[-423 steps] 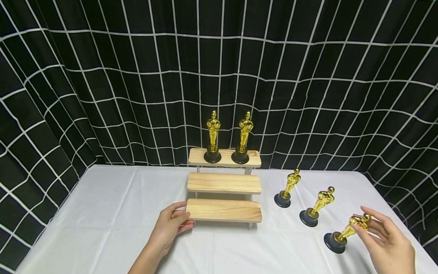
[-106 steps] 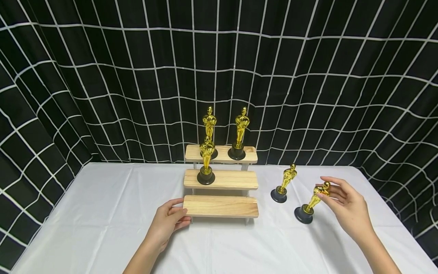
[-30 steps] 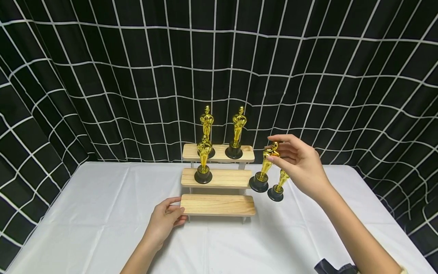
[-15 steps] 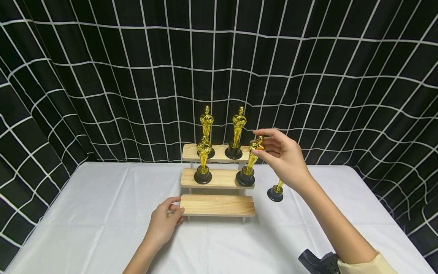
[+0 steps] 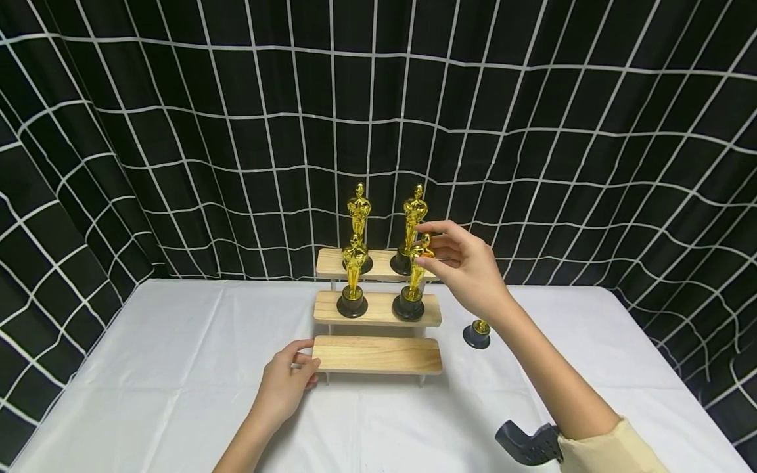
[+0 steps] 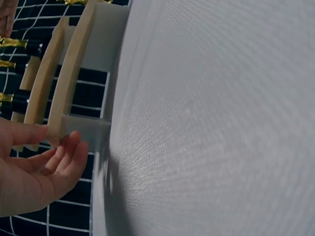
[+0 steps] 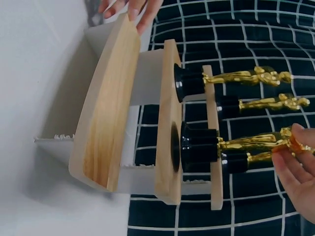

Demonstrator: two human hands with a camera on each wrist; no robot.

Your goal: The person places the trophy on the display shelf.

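A three-tier wooden display stand (image 5: 377,355) stands on the white table. My left hand (image 5: 284,384) grips the left end of its lowest shelf, thumb on top and fingers underneath (image 6: 74,157). Between thumb and fingers my right hand (image 5: 470,266) pinches a gold trophy statuette (image 5: 409,305) by its upper body. That statuette is upright over the right part of the middle shelf (image 7: 168,98); I cannot tell whether its black base touches the wood. On the same shelf, to the left, stands another statuette (image 5: 353,299). Two more, a left one (image 5: 359,207) and a right one (image 5: 415,209), occupy the top shelf.
Right of the stand, another statuette (image 5: 476,335) stands on the tablecloth, mostly hidden behind the right forearm. A black wrist device (image 5: 529,443) sits by the cream sleeve (image 5: 609,453). Behind the table hangs a black curtain (image 5: 236,164) with a white grid.
The right hand has carried a statuette from the table leftward to over the middle shelf. Earlier, another statuette went onto that shelf's left side. The left hand has kept its hold on the lowest shelf.
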